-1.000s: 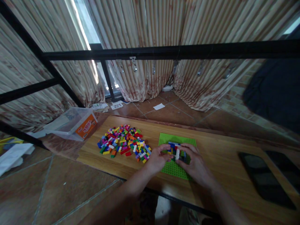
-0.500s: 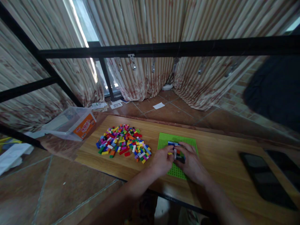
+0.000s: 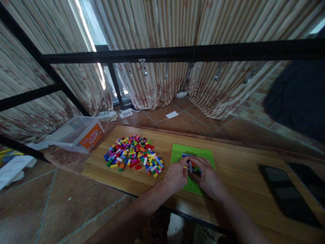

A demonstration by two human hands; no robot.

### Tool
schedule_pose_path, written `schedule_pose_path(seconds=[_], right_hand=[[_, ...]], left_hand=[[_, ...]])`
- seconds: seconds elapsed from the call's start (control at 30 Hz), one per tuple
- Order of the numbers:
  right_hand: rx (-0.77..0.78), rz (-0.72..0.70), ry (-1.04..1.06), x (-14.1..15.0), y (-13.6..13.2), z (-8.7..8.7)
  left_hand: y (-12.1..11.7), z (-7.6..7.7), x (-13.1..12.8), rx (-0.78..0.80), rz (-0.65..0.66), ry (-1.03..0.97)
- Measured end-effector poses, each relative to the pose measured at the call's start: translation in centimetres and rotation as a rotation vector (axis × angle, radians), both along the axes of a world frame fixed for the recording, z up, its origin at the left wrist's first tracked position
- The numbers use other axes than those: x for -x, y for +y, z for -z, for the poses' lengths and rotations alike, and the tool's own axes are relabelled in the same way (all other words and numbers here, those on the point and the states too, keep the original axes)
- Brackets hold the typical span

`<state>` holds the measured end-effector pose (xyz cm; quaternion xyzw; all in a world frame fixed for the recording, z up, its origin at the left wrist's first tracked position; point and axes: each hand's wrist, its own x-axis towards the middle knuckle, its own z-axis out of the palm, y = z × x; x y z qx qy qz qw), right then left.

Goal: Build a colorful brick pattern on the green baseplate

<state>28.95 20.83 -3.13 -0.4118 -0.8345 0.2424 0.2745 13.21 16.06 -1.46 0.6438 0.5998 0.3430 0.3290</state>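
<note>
A green studded baseplate (image 3: 207, 155) lies on the wooden table. On it stands a small structure of building bricks (image 3: 194, 166), with blue, orange, grey and dark pieces showing between my fingers. From the left, my left hand (image 3: 177, 174) pinches at the structure's near left side, thumb and fingertips together. Opposite it, my right hand (image 3: 205, 173) curls around the right and far side of the same bricks. Both sets of fingertips almost meet at the top. Much of the structure is hidden beneath the hands.
Left of the baseplate spreads a pile of loose coloured bricks (image 3: 134, 152). A clear plastic bin (image 3: 76, 134) with an orange label stands beyond the table's left end. Two dark flat devices, one a black slab (image 3: 286, 193), lie at the right. A black metal bar (image 3: 162, 54) crosses behind.
My left fingers have shifted slightly up and inward over the bricks, and my right fingers have drawn closer to them. The baseplate and the pile have not moved.
</note>
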Motion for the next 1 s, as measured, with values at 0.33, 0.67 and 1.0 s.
schedule_pose_path(seconds=[0.33,0.67,1.0], right_hand=[[0.016,0.031,-0.005,-1.3,0.1,-0.6],[0.005,0.24,-0.043,-3.5,1.0,-0.7],[0.057,0.249,-0.059,-2.9,0.6,-0.1]], left_hand=[[0.3,-0.6,0.3,0.03,0.004,-0.009],[2.5,0.0,0.2,0.106,-0.079,0.032],[2.9,-0.1,-0.7,0.165,-0.132,0.077]])
